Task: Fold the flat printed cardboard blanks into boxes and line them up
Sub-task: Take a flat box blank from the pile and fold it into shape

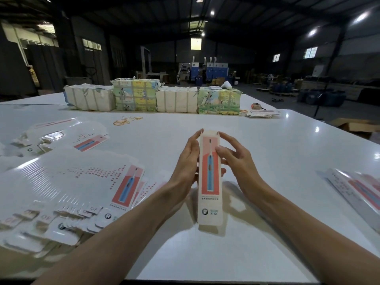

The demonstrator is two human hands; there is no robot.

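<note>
1. A person holds a long narrow box [209,182] upright-tilted in the air over a glossy white table [267,151], at the middle of the view. Its printed front, a blue toothbrush on red, faces the camera.
2. The left hand [188,163] clasps the box's left edge, with one finger reaching up to the far top corner.
3. The right hand [236,161] pinches the box's upper right side, thumb on the printed front and the fingers curled around the edge. The hands are apart, with the box between them.
4. To the near left lies a wide, fanned pile of flat blanks [72,182] with the same print. A smaller heap of blanks [61,138] sits farther left.
5. At the near right edge is another stack of printed cardboard [357,190]; whether it is folded or flat cannot be told.
6. Loose rubber bands [127,120] lie beyond the hands.
7. A row of wrapped bundles [152,97] lines the far side of the table, with a few more flat blanks [261,114] at its right end.
</note>
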